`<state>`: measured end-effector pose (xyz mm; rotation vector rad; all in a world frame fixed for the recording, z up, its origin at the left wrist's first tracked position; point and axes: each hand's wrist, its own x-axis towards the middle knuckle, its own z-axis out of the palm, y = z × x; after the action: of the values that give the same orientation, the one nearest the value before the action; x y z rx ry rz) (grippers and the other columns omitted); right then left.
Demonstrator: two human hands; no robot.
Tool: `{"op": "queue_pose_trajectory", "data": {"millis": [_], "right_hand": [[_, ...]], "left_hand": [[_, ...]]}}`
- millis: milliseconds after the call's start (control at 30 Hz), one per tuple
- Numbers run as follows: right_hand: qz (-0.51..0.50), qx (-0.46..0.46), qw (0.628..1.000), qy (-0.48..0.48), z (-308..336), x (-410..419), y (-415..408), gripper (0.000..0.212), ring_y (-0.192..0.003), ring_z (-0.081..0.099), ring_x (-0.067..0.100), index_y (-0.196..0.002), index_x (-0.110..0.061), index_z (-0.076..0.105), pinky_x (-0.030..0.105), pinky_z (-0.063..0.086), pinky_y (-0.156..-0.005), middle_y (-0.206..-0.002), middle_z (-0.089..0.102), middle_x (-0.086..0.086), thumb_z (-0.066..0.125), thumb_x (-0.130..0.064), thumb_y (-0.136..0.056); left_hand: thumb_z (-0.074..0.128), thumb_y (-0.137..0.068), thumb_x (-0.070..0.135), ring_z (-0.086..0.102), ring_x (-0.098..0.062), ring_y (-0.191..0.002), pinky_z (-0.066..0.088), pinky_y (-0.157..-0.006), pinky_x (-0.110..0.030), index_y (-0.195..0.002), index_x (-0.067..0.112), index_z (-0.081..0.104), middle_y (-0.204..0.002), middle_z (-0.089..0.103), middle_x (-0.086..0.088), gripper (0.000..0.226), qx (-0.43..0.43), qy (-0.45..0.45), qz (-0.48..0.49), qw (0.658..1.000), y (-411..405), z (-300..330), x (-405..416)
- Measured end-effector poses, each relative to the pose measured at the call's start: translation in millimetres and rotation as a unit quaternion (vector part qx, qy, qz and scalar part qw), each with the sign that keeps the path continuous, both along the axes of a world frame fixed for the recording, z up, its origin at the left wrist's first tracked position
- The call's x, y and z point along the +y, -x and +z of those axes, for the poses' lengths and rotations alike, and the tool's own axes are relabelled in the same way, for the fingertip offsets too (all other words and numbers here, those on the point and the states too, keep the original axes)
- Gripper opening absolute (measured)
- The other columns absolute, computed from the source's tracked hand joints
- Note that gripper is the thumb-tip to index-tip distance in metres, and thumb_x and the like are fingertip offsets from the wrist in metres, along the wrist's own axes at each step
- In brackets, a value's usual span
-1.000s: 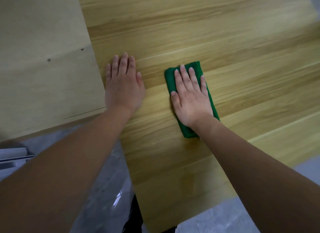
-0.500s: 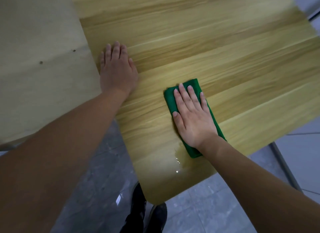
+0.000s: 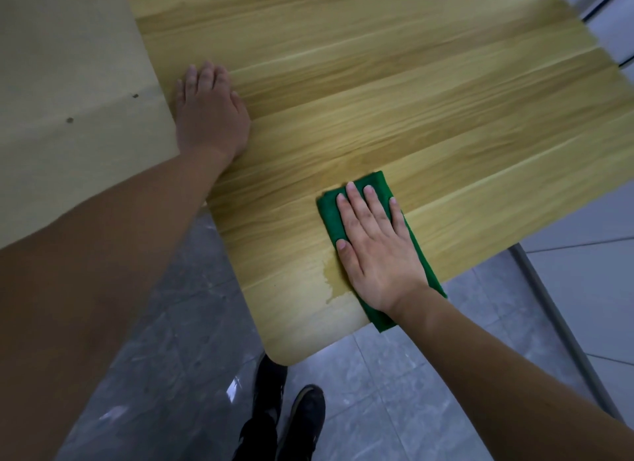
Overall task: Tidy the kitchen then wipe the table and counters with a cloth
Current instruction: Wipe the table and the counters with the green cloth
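Note:
A folded green cloth (image 3: 419, 241) lies on the light wooden table (image 3: 377, 93), near its front edge, with its near end hanging just past that edge. My right hand (image 3: 374, 251) presses flat on the cloth, fingers straight. A wet streak (image 3: 334, 282) shines on the wood just left of the cloth. My left hand (image 3: 210, 115) rests flat on the table by its left edge, fingers straight, holding nothing.
A second, paler tabletop (image 3: 68, 93) adjoins on the left. The table's rounded corner (image 3: 281, 357) is close to me, above my dark shoes (image 3: 291, 412) on the grey tiled floor. A grey metal leg (image 3: 562, 333) slants down at the right.
My right hand has slid the cloth toward me and to the right, up to the front edge, leaving a wet streak. My left hand stays pressed on the table.

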<state>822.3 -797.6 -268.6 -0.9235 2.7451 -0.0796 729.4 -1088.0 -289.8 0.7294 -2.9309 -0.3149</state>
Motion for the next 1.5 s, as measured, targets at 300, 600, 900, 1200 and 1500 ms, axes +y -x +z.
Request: {"op": "queue_pose_trajectory", "data": {"millis": [300,600,900,1200,1500], "right_hand": [[-0.016,-0.001,1.0,-0.012,0,-9,-5,0.063,-0.147,-0.017,0.02,-0.154,-0.017,-0.002,0.045,-0.01,-0.119,-0.16,-0.013,-0.001,0.005,-0.041,-0.096],[-0.006,-0.018,1.0,-0.001,2,-28,-22,0.064,-0.147,-0.015,0.021,-0.154,-0.017,0.001,0.048,-0.006,-0.118,-0.161,-0.009,-0.001,0.008,-0.04,-0.095],[-0.019,-0.019,1.0,0.007,3,-49,-2,0.063,-0.147,-0.017,0.021,-0.154,-0.017,-0.003,0.047,-0.009,-0.118,-0.161,-0.012,-0.001,0.01,-0.039,-0.096],[-0.017,-0.001,1.0,0.013,-1,-106,61,0.062,-0.147,-0.015,0.022,-0.154,-0.017,-0.002,0.048,-0.007,-0.119,-0.161,-0.011,0.0,0.018,-0.037,-0.099],[-0.016,0.007,1.0,-0.001,-2,-138,101,0.062,-0.147,-0.016,0.021,-0.154,-0.018,-0.004,0.047,-0.007,-0.119,-0.161,-0.013,-0.001,0.019,-0.036,-0.099]], "left_hand": [[0.025,-0.101,0.028,0.014,-0.03,-0.147,0.009,-0.12,-0.044,-0.149,0.007,0.029,-0.157,0.025,-0.01,0.053,0.0,0.009,0.002,1.0,1,-2,0],[0.023,-0.101,0.028,0.012,-0.029,-0.148,0.007,-0.121,-0.044,-0.151,0.008,0.025,-0.159,0.02,-0.01,0.054,-0.007,0.003,-0.002,1.0,2,-2,0],[0.023,-0.101,0.029,0.012,-0.029,-0.148,0.008,-0.121,-0.044,-0.151,0.009,0.025,-0.159,0.02,-0.009,0.054,-0.011,0.0,0.001,1.0,3,-2,0],[0.024,-0.099,0.029,0.014,-0.029,-0.147,0.009,-0.12,-0.045,-0.151,0.009,0.027,-0.159,0.023,-0.008,0.055,-0.007,0.008,0.004,1.0,5,-3,-1],[0.024,-0.099,0.028,0.014,-0.029,-0.147,0.009,-0.121,-0.045,-0.151,0.009,0.027,-0.159,0.023,-0.007,0.055,0.001,0.0,-0.005,1.0,7,-4,-5]]}}
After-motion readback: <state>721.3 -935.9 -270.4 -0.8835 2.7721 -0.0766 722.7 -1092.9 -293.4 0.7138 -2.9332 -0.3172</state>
